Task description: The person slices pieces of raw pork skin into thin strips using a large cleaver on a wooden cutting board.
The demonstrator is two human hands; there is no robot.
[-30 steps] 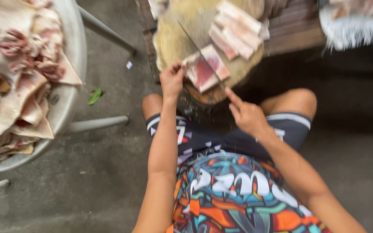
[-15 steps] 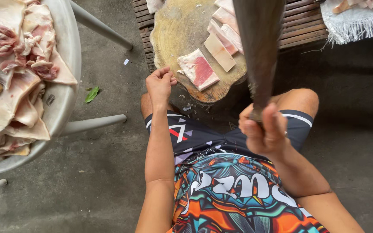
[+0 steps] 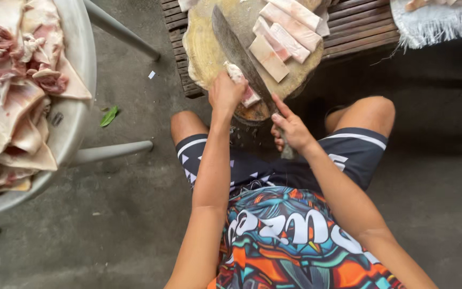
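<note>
Seated low over a concrete floor [image 3: 135,214], we close our right hand [image 3: 291,128] around the handle of a long cleaver [image 3: 239,53], its dark blade lying flat across the near half of a round wooden chopping block [image 3: 209,59] and pointing toward the block's far edge. Our left hand [image 3: 225,93] clamps down on a piece of pork [image 3: 246,91] at the block's near edge, the meat pressed against the left side of the blade. Beyond the blade, four cut strips of pork [image 3: 287,32] lie side by side on the far right part of the block. The block rests on a slatted wooden pallet [image 3: 359,27]. At the far right corner lies a fringed white cloth [image 3: 439,21]; at the left, a metal basin [image 3: 76,80] on legs is heaped with raw pork skin and fat [image 3: 12,96].
</note>
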